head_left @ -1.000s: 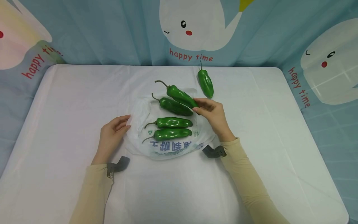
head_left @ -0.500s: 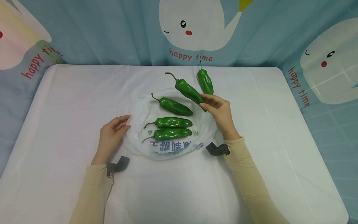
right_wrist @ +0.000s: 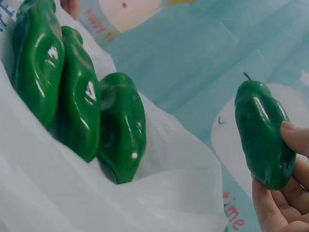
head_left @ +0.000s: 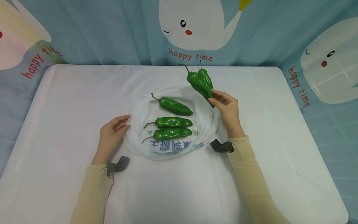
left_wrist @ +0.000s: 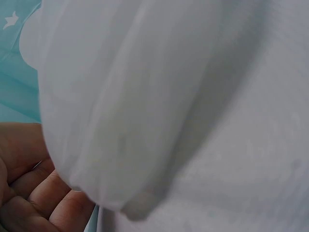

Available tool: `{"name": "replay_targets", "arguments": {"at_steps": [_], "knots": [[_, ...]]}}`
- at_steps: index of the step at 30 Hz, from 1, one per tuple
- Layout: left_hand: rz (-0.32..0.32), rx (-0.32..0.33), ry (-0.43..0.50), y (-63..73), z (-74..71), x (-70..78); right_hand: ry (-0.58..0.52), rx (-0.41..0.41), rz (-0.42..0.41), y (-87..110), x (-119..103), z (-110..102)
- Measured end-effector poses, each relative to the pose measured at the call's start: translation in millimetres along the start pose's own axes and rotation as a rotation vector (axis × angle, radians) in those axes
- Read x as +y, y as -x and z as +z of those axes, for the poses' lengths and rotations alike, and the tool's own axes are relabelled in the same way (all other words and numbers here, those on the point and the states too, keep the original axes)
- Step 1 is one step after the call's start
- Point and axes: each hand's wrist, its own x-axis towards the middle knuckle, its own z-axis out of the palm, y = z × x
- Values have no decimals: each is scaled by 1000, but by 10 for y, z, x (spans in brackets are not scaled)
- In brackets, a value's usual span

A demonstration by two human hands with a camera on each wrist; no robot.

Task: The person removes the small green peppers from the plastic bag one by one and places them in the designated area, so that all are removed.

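Observation:
Between the thumb and fingers of my right hand (head_left: 227, 109) is a green pepper (head_left: 198, 84), pinched near its tip with the stem pointing away. It overlaps a second pepper (head_left: 207, 77) lying at the table's back edge in the head view. Three more peppers lie on the white plastic bag: the top one (head_left: 175, 106), the middle one (head_left: 174, 122) and the bottom one (head_left: 173, 134). My left hand (head_left: 112, 135) holds the left edge of the plastic bag (head_left: 167, 154). In the left wrist view, the bag hides some of its fingers (left_wrist: 53, 198).
A white-covered table (head_left: 173, 193) lies under everything. Behind it and along its sides hangs a blue curtain (head_left: 112, 31) with cartoon whales and red lettering. Dark wrist mounts sit at both cuffs.
My right hand has carried its pepper from above the bag toward the back right, up to the pepper at the table's back edge. My left hand has stayed in place.

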Motion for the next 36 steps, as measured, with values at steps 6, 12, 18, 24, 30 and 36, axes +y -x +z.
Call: {"name": "replay_targets", "arguments": {"at_steps": [6,12,18,24,30,36], "knots": [[-7,-4,-9,-1,-5,2,-50,71,7,-38,8,-72],[-10,-8,10,-7,-4,5,-76,148,38,-82,40,-150],[0,-4,9,1,-11,4,-118,261,118,-126,130,-259],[-18,-8,-11,3,-10,1,-86,345,141,-172,230,-360],[-22,-8,-22,9,-8,7,-22,368,185,-185,296,-425],[-19,-4,-16,-2,0,10,-7,365,232,-184,341,-484]]}}
